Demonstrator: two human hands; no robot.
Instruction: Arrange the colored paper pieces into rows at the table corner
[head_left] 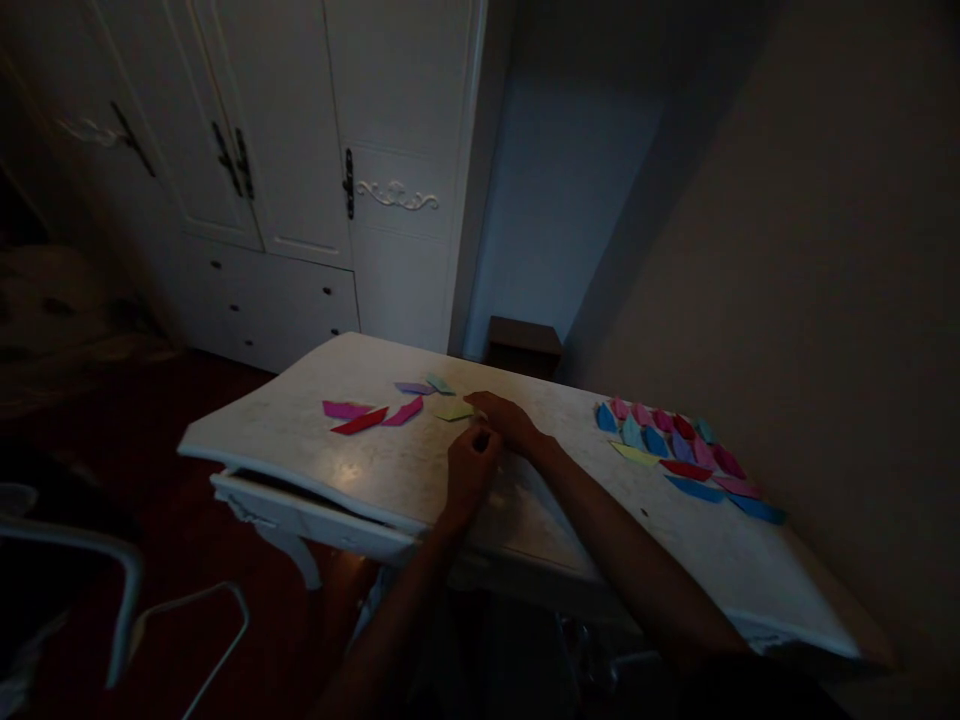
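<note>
Both my hands meet over the middle of a white table. My left hand (472, 465) is closed, its thumb and fingers curled into a ring. Just behind it, my right hand (506, 420) bends inward with its fingers together. A yellow-green folded paper piece (453, 411) sticks out to the left of my fingertips, its right end hidden at the hands. To the left lie a magenta folded paper (345, 409), a red one (360, 422) and a pink one (403, 411). Farther back, a purple piece (414, 388) touches a mint-green piece (441, 384).
Rows of folded paper boats (681, 445) in several colours stand on the table's right side, near the wall (840, 300). The white table (300, 450) has a drawer front below. A white wardrobe (405, 100) and a brown box (523, 335) are behind. A metal frame (127, 560) stands lower left.
</note>
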